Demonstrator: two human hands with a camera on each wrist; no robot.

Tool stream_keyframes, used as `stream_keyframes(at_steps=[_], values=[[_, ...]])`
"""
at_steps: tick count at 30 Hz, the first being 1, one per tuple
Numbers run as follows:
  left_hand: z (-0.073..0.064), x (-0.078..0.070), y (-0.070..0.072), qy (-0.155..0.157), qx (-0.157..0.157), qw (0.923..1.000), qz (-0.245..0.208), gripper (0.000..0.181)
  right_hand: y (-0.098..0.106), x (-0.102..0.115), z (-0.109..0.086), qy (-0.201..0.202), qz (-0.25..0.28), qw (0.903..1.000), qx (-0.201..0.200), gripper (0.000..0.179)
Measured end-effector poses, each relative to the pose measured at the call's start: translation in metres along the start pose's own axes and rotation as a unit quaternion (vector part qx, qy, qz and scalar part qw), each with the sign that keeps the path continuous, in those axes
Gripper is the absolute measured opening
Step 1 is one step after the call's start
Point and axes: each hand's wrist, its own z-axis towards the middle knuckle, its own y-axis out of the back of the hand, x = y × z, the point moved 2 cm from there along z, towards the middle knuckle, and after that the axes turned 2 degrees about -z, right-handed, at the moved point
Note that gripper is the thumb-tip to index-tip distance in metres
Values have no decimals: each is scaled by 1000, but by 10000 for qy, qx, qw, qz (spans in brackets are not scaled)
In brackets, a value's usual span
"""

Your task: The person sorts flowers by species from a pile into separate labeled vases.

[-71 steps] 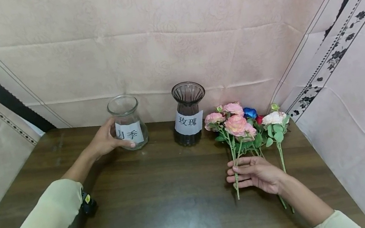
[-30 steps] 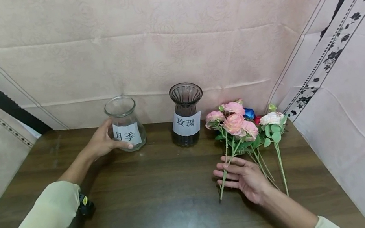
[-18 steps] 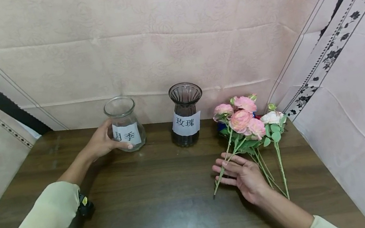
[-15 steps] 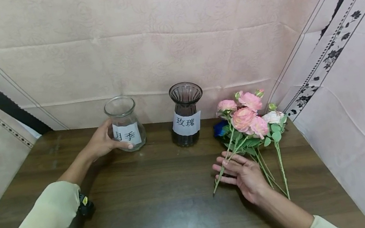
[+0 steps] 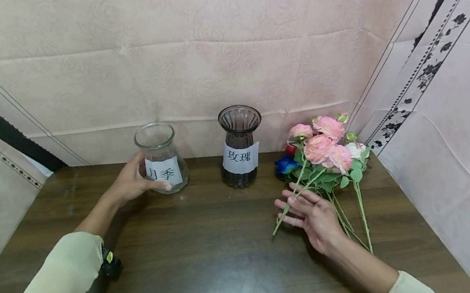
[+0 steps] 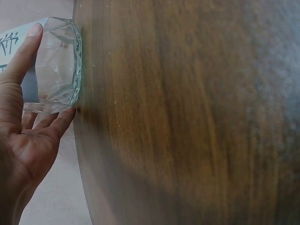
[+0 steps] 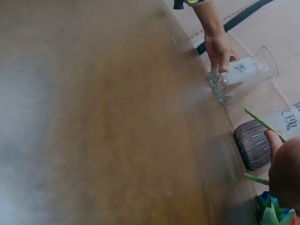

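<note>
My left hand (image 5: 133, 182) grips a clear glass vase (image 5: 180, 168) low on its body, thumb across the white label and fingers behind. The left wrist view shows the thumb lying over that label and fingertips near the faceted base. On the right, my right hand (image 5: 321, 222) pinches a pink artificial flower stem (image 5: 294, 200) between thumb and fingers, the other fingers spread. Its several pink blooms (image 5: 319, 148) lean right over other flowers. Two green stem ends (image 7: 256, 178) poke out past the hand in the right wrist view.
A dark glass vase (image 5: 241, 158) with a white label stands between the hands near the back edge. Around the pink blooms lie a blue flower (image 5: 286, 164), a red flower (image 5: 291, 149) and a white flower (image 5: 356, 149). Cloth (image 5: 186, 72) hangs behind the wooden table (image 5: 179, 258).
The right hand moved left, then slightly up; the pink blooms swung right, uncovering the blue and red flowers on their left and overlapping the white one. The left hand stayed on the clear vase.
</note>
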Motion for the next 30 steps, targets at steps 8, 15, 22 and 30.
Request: stream_keyframes(at_steps=[8, 15, 22, 30], values=[[-1, 0, 0, -10, 54, 10000, -71, 121, -9, 6, 12, 241, 598, 9979, -79, 32], [-2, -2, 0, -48, 40, 10000, 11, 120, -26, 11, 26, 429, 954, 9943, -204, 29], [-2, 0, 0, -63, 48, 9999, 75, 120, -40, 16, 37, 737, 1073, 9912, -226, 27], [-2, 1, 1, -57, 41, 9999, 103, 119, -59, 28, 44, 1078, 1153, 9875, -44, 23]])
